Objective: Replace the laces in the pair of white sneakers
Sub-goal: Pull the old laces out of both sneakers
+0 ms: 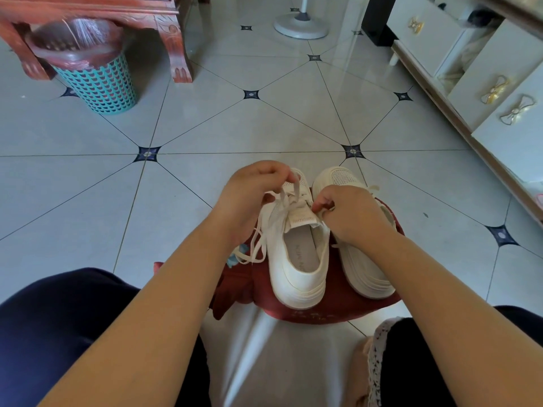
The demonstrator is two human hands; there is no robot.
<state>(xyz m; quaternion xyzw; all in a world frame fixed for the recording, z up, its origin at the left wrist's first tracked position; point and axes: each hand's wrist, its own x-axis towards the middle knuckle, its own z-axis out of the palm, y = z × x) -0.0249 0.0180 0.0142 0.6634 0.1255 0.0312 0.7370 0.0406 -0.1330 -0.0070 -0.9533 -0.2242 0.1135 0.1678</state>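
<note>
In the head view, two white sneakers stand side by side on a red cloth [308,314] spread on the tiled floor [205,127], toes pointing away from the person. The left hand [252,195] is raised over the front of the nearer sneaker [296,271], thumb and fingers closed in a pinch on a loop of white lace [296,188]; more of the lace trails loose down that shoe's left side onto the cloth. The right hand [352,215] has its fingers curled tight at the right edge of the same shoe, beside the tongue [304,220], and seems to pinch a short bit of lace there, though the fingertips hide the exact hold. That hand and its forearm cover the middle of the other sneaker [340,179], so only its mesh toe, its heel and a scrap of its lace show. A small pale-blue thing [237,255] peeps out beside the left forearm, too hidden to name. At the far left, a teal basket [102,86] sits under a wooden table [179,54] that is blurred and cut off at the top edge. A fan base [301,24] and white drawers [499,69] run out of the picture at the top and right.
</note>
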